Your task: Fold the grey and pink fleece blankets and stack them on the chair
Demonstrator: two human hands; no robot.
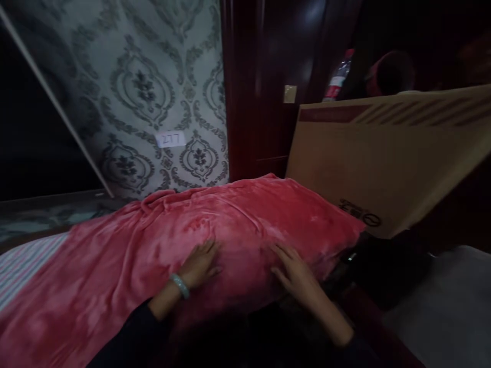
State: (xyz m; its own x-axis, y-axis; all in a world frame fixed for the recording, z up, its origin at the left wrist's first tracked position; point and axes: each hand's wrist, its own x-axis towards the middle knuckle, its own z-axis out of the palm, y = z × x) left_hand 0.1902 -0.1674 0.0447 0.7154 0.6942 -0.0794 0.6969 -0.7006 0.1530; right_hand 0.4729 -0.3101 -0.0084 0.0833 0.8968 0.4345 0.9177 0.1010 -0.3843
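Red plush, the blanket (233, 209) runs lengthwise from lower left to right of centre. Left hand (199, 267) and right hand (295, 268) seem equally near, thumbs apart from fingers, clamping nothing.

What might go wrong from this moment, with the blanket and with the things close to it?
The blanket has raised folds on its far side, so creases might be left there.
The left hand has a bracelet at its wrist, which might catch on the cloth.
The box is close to the blanket's right end; a tug there might knock it. Whether the bottle above its edge rests on it, I cannot tell.
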